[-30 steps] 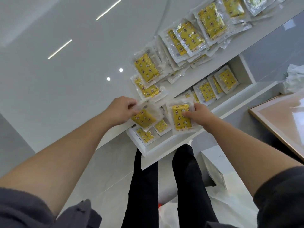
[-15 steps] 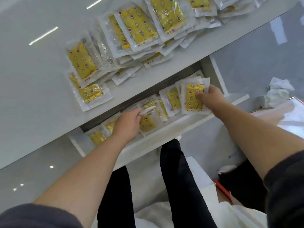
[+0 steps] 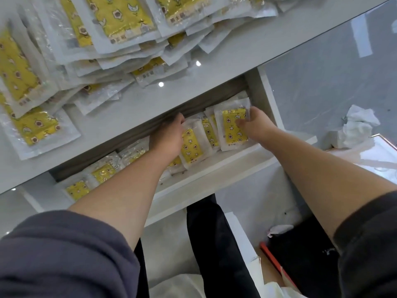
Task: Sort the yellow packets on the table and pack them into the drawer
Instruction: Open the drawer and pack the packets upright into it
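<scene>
the open drawer (image 3: 217, 168) is seen below the front edge of the white tabletop (image 3: 129, 117), with both bare forearms reaching into it. the right hand (image 3: 255, 125) is found at the drawer's right end, where a star-printed packet (image 3: 231, 129) is pinched: the thumb is laid on its yellow face and the fingers are wrapped behind its top right corner. the packet is held upright, leaning against the row of packets (image 3: 208, 131) just to its left.

the left hand (image 3: 169, 136) is placed near the drawer's middle, its back turned to the camera, touching the left side of an upright packet (image 3: 192, 147). its fingers are bent towards the shadowed back of the drawer (the thumb is hidden), so it cannot be told whether that packet is gripped.

more packets (image 3: 101, 171) are seen lying towards the drawer's left end, partly covered by the left forearm. a loose heap of yellow packets (image 3: 120, 16) is spread over the tabletop's far and left parts, overlapping one another.

a crumpled white tissue (image 3: 356, 127) is seen on the grey surface right of the drawer. dark trousers (image 3: 214, 244) and grey sleeves (image 3: 64, 254) are visible below.
</scene>
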Demonstrator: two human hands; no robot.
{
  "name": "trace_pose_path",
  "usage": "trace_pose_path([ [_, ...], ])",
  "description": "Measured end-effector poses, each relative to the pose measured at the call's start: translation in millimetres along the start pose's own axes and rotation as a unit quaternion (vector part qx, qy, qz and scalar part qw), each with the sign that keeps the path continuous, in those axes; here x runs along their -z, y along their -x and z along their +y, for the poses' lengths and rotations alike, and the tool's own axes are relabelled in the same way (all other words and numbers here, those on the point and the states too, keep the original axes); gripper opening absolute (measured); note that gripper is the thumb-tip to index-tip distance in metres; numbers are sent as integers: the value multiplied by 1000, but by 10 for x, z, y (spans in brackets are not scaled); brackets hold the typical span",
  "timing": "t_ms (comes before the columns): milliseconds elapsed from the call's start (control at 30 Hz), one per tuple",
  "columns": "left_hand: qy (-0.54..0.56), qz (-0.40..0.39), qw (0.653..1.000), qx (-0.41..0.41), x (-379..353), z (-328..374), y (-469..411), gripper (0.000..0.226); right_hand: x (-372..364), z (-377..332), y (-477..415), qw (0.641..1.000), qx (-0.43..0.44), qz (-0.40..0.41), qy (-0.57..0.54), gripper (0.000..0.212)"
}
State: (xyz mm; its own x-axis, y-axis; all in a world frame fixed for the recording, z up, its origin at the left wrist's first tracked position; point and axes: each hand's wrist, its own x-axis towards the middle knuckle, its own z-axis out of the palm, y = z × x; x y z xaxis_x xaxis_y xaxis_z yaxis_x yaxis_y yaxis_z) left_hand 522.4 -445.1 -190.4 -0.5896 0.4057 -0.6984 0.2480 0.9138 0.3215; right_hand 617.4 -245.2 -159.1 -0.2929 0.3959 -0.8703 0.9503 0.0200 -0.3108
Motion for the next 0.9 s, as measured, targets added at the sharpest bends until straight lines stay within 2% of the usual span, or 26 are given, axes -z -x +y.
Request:
trace_pose_path([
  [133, 23, 23, 998, 50, -3, -9, -24, 9, -4, -9, -62, 998, 4, -12, 66, 36],
  [267, 194, 32, 967, 162, 88, 39, 3, 22, -44, -38, -82, 984, 17, 22, 174, 23],
  [367, 229, 41, 953, 194, 173, 72, 82, 25, -22, -79, -26, 969, 24, 67, 237, 33],
  [467, 255, 64, 948, 181, 198, 81, 141, 26, 35, -123, 52, 964, 45, 89, 246, 34],
  [533, 226, 73, 962, 138, 196, 72, 171, 21, 78, -152, 107, 959, 60, 95, 262, 34],
  [600, 109, 82, 990, 42, 176, 35, 184, 20, 115, -170, 148, 949, 65, 101, 293, 35],
  [667, -7, 109, 993, -45, 139, 9, 155, 33, 132, -172, 151, 939, 55, 109, 320, 43],
  [700, -22, 113, 991, -67, 115, 7, 122, 36, 133, -161, 143, 934, 48, 112, 336, 49],
  [833, 39, 64, 994, -80, -24, 152, -28, 24, 72, -106, 136, 906, 30, 107, 409, 68],
  [900, 35, 37, 997, -66, -93, 279, -105, 20, 29, -72, 173, 884, 45, 117, 451, 75],
])
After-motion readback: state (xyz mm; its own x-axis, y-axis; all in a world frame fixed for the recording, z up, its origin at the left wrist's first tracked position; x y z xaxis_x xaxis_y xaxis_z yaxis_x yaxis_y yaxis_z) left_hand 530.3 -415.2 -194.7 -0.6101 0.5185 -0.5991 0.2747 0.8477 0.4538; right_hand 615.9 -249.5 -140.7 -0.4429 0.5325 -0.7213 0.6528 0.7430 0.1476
